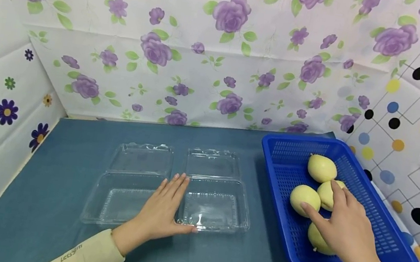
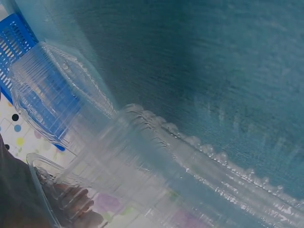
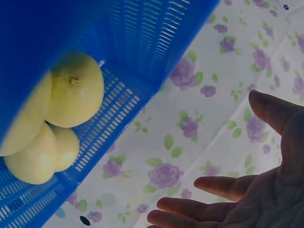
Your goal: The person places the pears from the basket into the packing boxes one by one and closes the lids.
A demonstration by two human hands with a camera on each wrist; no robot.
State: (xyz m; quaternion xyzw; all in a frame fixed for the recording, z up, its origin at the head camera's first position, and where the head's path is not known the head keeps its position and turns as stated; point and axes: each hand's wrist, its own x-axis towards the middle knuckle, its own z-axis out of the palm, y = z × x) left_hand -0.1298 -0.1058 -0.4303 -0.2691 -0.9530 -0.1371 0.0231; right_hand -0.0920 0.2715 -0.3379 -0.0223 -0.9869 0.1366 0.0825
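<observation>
My left hand point(image 1: 162, 209) lies with straight fingers between two clear plastic boxes, its thumb along the front rim of the right-hand clear box point(image 1: 210, 209) and its fingers overlapping the inner side of the left-hand clear box point(image 1: 126, 197). Both boxes have their lids folded back. Above a blue basket point(image 1: 278, 230), my right hand point(image 1: 351, 227) hovers with spread fingers and holds nothing. Several pale yellow pears point(image 1: 305, 200) lie in that basket, one partly hidden beneath the hand. The right wrist view shows the pears point(image 3: 76, 90) beside the basket's slotted wall and the hand apart from them.
A blue-grey cloth point(image 1: 54, 180) covers the table. Flowered sheeting point(image 1: 201, 80) stands behind it, and a dotted sheet point(image 1: 413, 146) rises close along the basket's right side. The raised lids point(image 1: 213, 165) point toward the back.
</observation>
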